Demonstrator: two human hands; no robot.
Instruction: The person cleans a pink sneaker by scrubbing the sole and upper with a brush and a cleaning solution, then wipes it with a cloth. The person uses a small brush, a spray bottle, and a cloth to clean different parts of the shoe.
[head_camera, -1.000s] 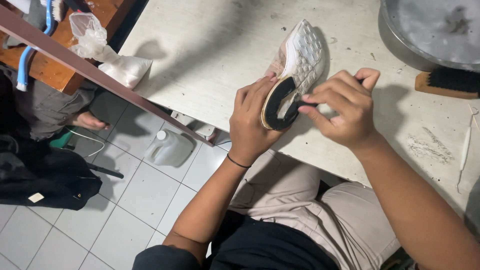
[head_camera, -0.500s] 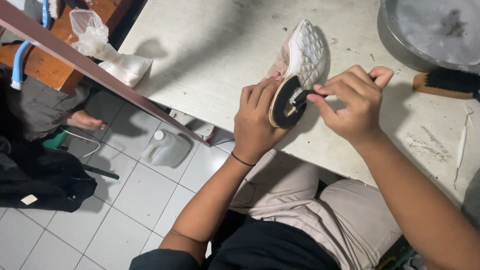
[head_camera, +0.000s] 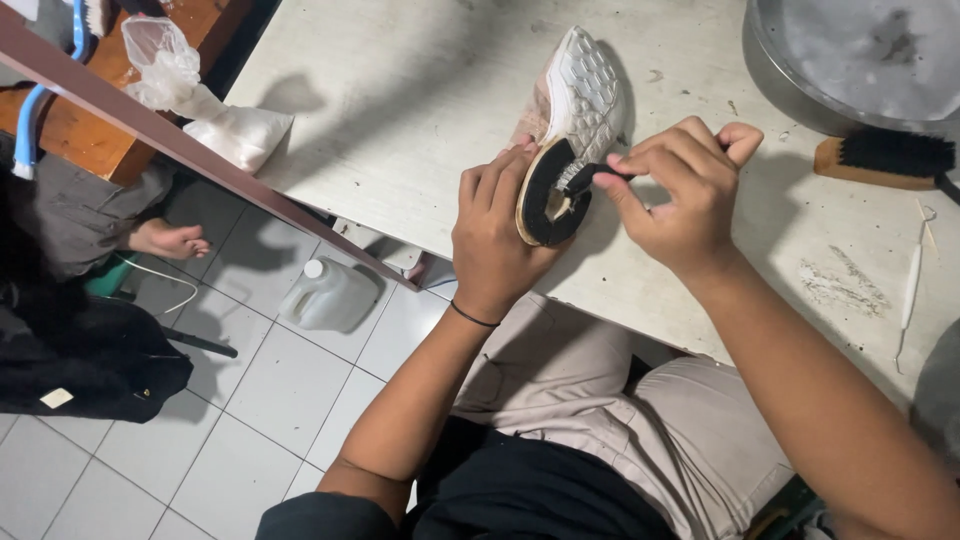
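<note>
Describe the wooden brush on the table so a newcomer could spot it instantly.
Start at the big round metal basin in the table's far right corner. Just below its rim lies the wooden brush, flat on the tabletop. Unlike the thin white pick nearby, it has a tan wooden back and dense black bristles.

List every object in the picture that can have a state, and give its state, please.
White sneaker with black heel sole: sole up, toe on the table, gripped by left hand.
Small dark brush: pinched in right hand, bristles on the heel.
Wooden scrub brush: lying unused on the table.
Metal basin: upright on the table.
White plastic jug: capped, on the tiled floor.
</note>
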